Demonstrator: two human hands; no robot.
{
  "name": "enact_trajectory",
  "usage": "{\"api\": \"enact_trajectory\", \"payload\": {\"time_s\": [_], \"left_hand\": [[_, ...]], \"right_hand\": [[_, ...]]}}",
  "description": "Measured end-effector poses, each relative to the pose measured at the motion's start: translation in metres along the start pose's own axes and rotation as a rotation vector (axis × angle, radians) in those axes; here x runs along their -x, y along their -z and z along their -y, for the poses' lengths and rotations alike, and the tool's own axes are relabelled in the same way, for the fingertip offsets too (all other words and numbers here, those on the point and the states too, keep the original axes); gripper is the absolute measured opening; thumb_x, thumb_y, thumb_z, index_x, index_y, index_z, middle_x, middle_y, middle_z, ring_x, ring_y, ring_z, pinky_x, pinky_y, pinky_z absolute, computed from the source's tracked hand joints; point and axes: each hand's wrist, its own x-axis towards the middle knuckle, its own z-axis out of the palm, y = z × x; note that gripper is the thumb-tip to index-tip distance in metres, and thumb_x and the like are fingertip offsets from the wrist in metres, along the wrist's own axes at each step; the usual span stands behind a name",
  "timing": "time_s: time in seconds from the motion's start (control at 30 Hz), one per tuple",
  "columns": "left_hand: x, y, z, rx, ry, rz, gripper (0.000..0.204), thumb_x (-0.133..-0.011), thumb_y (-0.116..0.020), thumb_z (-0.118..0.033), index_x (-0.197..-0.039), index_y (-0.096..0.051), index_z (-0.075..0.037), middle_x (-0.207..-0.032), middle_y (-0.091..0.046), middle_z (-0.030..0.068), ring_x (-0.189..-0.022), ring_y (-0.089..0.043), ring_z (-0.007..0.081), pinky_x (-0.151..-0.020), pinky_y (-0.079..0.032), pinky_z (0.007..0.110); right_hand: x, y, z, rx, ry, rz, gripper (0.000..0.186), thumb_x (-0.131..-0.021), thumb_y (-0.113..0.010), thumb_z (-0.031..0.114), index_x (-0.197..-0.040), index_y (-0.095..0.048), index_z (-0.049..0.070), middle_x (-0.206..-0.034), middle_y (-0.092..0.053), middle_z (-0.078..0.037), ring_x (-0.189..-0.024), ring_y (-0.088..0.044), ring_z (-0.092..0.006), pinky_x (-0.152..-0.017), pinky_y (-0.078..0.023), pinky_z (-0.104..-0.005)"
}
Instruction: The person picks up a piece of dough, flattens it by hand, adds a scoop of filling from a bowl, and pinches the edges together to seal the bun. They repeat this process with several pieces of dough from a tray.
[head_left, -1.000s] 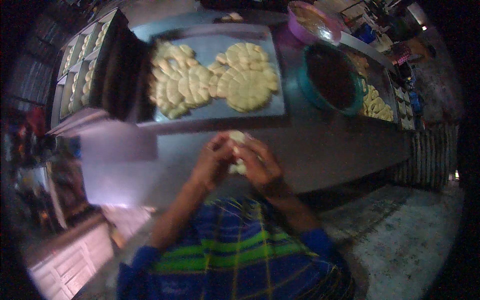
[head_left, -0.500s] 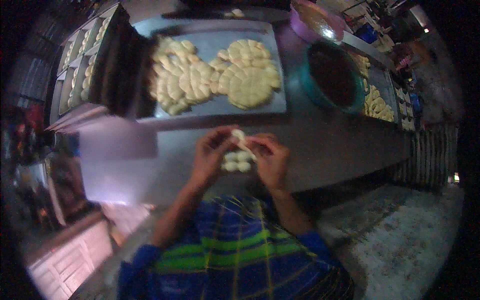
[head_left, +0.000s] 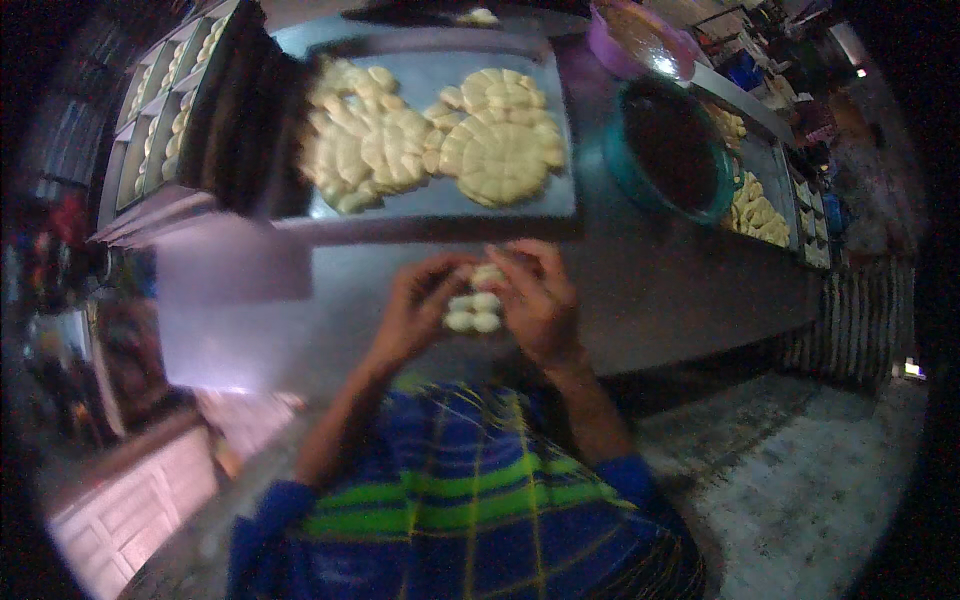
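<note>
While curled, both hands pinch dough pieces.

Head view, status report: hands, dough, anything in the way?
Left hand and right hand both pinching the small dough pieces. Pieces above the grey counter. Tray of shaped dough just beyond; nothing between.
</note>
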Motion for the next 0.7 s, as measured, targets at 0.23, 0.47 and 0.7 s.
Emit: {"api": "enact_trajectory", "payload": {"time_s": [0.23,0.47,0.7], "left_hand": [[-0.005,-0.004,0.013,-0.095,-0.056,0.054,0.019,-0.092,-0.069,-0.014,-0.105,-0.066,-0.001,-0.095,-0.071,0.0087,-0.087,-0.066,0.0148,-0.077,-0.055,0.031],[-0.018,-0.027,0.028,0.124,-0.159,0.11,0.033,-0.09,-0.069,-0.006,-0.121,-0.057,-0.004,-0.101,-0.07,0.0092,-0.094,-0.067,0.0169,-0.077,-0.056,0.033],[-0.028,-0.038,0.038,0.26,0.018,0.336,0.066,-0.088,-0.069,0.0,-0.144,-0.035,-0.011,-0.11,-0.068,0.0089,-0.102,-0.066,0.02,-0.084,-0.055,0.034]], "right_hand": [[-0.001,0.011,-0.015,-0.14,-0.222,0.224,0.017,-0.085,-0.074,0.017,-0.094,-0.073,0.004,-0.089,-0.071,-0.01,-0.08,-0.069,-0.0228,-0.069,-0.054,-0.0359],[0.002,0.035,-0.037,-0.446,-0.669,0.394,0.011,-0.087,-0.074,0.012,-0.089,-0.071,0.001,-0.095,-0.073,-0.009,-0.082,-0.067,-0.0122,-0.07,-0.053,-0.0285],[0.03,0.036,-0.041,-0.578,-0.715,0.135,0.016,-0.089,-0.07,0.003,-0.104,-0.069,0.0,-0.103,-0.072,-0.009,-0.092,-0.067,-0.0122,-0.078,-0.054,-0.0264]]}}
